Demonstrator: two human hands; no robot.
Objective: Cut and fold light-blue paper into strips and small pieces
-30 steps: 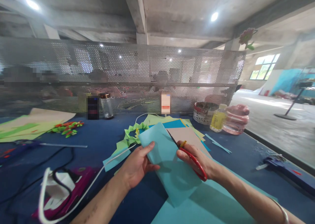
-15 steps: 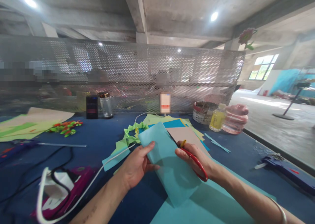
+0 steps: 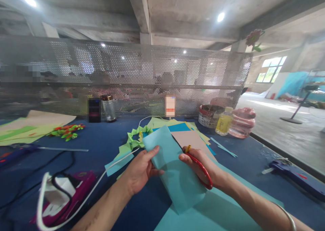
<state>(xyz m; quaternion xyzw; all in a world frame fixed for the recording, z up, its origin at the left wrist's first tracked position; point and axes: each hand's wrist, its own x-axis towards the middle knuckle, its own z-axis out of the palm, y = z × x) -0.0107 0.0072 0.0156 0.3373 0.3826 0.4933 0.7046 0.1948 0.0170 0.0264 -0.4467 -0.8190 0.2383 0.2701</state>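
Observation:
My left hand (image 3: 144,166) pinches a folded light-blue sheet of paper (image 3: 175,180) by its left edge, thumb on top. In my right hand (image 3: 198,161) is a pair of scissors with red handles (image 3: 207,177); their dark blades lie along the sheet's upper right edge and are partly hidden. A larger light-blue sheet (image 3: 218,210) lies on the table beneath. Just beyond the hands are a pleated green paper strip (image 3: 132,139) and a pile of coloured paper with a pinkish-beige sheet (image 3: 190,139) on it.
A magenta power strip (image 3: 78,197) with a white cable sits at left, near a glue gun (image 3: 15,153). Another glue gun (image 3: 299,178) lies at right. A jar (image 3: 109,109), a yellow-labelled bottle (image 3: 223,122) and a round basket (image 3: 209,117) stand before the perforated screen (image 3: 127,65).
My right hand and the scissors have shifted slightly down and left along the sheet's edge. My left hand keeps its hold on the folded paper.

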